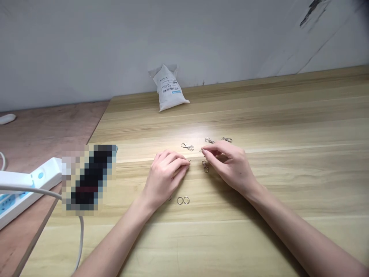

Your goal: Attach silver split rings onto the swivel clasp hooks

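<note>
On the wooden table [259,238], the left hand [165,179] and right hand [227,163] curl nearly shut, fingertips pinching — any hold is hidden — among swivel clasps [187,146], split rings [183,200] just nearer; steady fingertip control suits such small metal.

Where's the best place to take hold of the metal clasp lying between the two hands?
Pinch the metal clasp across its slim body from above with the right hand, which is nearest. It lies low on the wooden table, so fingertips can close on its long sides.
</note>
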Demonstrator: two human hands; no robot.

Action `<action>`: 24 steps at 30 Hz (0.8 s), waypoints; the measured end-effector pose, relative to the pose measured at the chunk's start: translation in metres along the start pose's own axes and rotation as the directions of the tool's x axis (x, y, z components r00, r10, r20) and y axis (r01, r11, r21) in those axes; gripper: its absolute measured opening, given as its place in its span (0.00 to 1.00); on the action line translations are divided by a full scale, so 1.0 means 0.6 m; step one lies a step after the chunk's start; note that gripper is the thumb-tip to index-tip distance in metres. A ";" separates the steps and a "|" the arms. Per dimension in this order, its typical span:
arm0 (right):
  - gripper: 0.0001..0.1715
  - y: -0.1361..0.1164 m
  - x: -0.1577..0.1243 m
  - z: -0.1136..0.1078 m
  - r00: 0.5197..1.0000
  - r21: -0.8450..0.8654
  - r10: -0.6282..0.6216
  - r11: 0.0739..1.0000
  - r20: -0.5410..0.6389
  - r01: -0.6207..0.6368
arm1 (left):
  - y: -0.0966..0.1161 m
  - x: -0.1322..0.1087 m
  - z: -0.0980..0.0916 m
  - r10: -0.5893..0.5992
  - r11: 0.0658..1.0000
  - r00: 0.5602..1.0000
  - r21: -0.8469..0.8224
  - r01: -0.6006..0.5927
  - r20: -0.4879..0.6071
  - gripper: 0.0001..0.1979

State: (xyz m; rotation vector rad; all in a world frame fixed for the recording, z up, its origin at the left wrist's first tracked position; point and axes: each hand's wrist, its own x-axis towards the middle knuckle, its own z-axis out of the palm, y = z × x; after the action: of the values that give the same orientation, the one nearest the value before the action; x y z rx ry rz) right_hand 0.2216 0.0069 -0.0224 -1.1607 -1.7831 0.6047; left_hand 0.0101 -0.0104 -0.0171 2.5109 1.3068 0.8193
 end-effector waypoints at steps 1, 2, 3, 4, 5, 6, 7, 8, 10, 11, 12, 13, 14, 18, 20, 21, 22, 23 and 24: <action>0.06 0.001 0.001 -0.001 1.000 0.001 0.009 1.000 -0.025 -0.009 | -0.001 0.000 0.002 -0.002 1.000 1.000 0.007 0.002 0.011 0.05; 0.06 0.001 0.003 -0.002 0.999 0.007 0.022 1.000 -0.050 -0.021 | -0.002 0.000 0.004 -0.002 1.000 1.000 0.016 0.001 0.018 0.07; 0.06 0.001 0.004 -0.002 0.996 0.021 0.038 0.999 -0.075 -0.037 | -0.001 0.001 0.006 0.000 1.000 1.000 0.029 0.000 0.021 0.09; 0.06 0.001 0.005 -0.002 0.993 0.040 0.059 0.998 -0.100 -0.055 | 0.000 0.002 0.009 0.004 0.999 1.000 0.047 -0.005 0.019 0.13; 0.06 0.000 0.005 -0.002 0.989 0.062 0.082 0.995 -0.125 -0.075 | 0.003 0.003 0.011 0.013 0.998 1.000 0.069 -0.014 0.018 0.16; 0.07 -0.001 0.006 -0.002 0.983 0.085 0.103 0.992 -0.150 -0.091 | 0.007 0.004 0.014 0.028 0.995 0.999 0.094 -0.030 0.024 0.18; 0.07 -0.002 0.006 -0.002 0.977 0.106 0.121 0.989 -0.175 -0.103 | 0.012 0.006 0.016 0.048 0.991 0.998 0.121 -0.052 0.039 0.19; 0.07 -0.004 0.006 -0.002 0.970 0.126 0.136 0.986 -0.200 -0.112 | 0.017 0.007 0.018 0.071 0.986 0.996 0.144 -0.079 0.063 0.18; 0.07 -0.006 0.006 -0.003 0.956 0.172 0.165 0.977 -0.243 -0.125 | 0.026 0.010 0.021 0.118 0.976 0.986 0.172 -0.136 0.115 0.15; 0.07 -0.006 0.006 -0.003 0.948 0.198 0.180 0.972 -0.262 -0.130 | 0.029 0.011 0.021 0.134 0.972 0.983 0.177 -0.155 0.126 0.13; 0.07 -0.006 0.006 -0.004 0.941 0.223 0.194 0.966 -0.276 -0.134 | 0.030 0.012 0.021 0.145 0.971 0.982 0.175 -0.165 0.124 0.12; 0.07 -0.006 0.006 -0.005 0.937 0.242 0.204 0.961 -0.282 -0.137 | 0.029 0.011 0.020 0.149 0.972 0.982 0.167 -0.167 0.114 0.10; 0.07 -0.006 0.006 -0.005 0.936 0.253 0.209 0.958 -0.284 -0.137 | 0.028 0.011 0.018 0.149 0.974 0.984 0.155 -0.163 0.098 0.09; 0.06 -0.004 0.007 -0.005 0.946 0.220 0.179 0.968 -0.270 -0.120 | 0.016 0.006 0.011 0.088 0.990 0.994 0.101 -0.094 0.062 0.06; 0.06 -0.004 0.007 -0.004 0.954 0.197 0.162 0.974 -0.253 -0.113 | 0.012 0.003 0.008 0.038 0.996 0.997 0.076 -0.043 0.067 0.06; 0.06 -0.003 0.006 -0.004 0.959 0.190 0.153 0.976 -0.239 -0.108 | 0.011 0.002 0.007 0.021 0.998 0.997 0.064 -0.025 0.072 0.06; 0.06 -0.003 0.006 -0.003 0.965 0.182 0.138 0.978 -0.221 -0.098 | 0.011 0.001 0.005 0.011 0.998 0.997 0.055 -0.015 0.076 0.05; 0.05 -0.003 0.006 -0.002 0.972 0.174 0.117 0.981 -0.204 -0.081 | 0.010 0.001 0.004 0.005 0.998 0.997 0.055 -0.009 0.075 0.05; 0.05 -0.003 0.005 -0.002 0.977 0.163 0.089 0.985 -0.192 -0.058 | 0.009 0.000 0.002 -0.001 0.998 0.998 0.065 -0.003 0.068 0.04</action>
State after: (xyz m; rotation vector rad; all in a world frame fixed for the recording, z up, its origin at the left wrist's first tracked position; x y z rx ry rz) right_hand 0.2213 0.0089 -0.0194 -1.1412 -1.5020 0.6378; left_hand 0.0147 -0.0134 -0.0158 2.5658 1.3310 0.6955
